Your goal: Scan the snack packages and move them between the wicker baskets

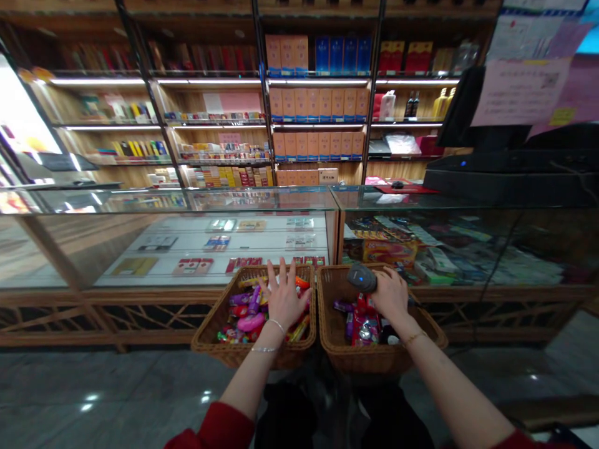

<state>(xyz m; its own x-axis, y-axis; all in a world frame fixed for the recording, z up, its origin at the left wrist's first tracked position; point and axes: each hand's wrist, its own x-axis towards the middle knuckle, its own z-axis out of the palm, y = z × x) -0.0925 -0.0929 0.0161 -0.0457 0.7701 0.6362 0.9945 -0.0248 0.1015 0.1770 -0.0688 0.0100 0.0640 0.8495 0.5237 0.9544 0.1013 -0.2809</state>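
My left hand (283, 296) hovers over the left wicker basket (210, 330), fingers spread apart, just above the colourful snack packets (248, 312) inside it. My right hand (392, 294) is closed around a grey handheld barcode scanner (361, 277), held over the right wicker basket (421, 340). Red and purple packets (362, 324) lie in that basket beneath the scanner. Both sleeves are red and pushed up; thin bracelets sit on both wrists.
Both baskets stand in front of a long glass display counter (187, 199) with boxed goods inside. A black register and monitor (505, 162) sit on the counter at right. Wooden shelves (318, 106) of boxes and bottles fill the back wall. Grey tiled floor lies below.
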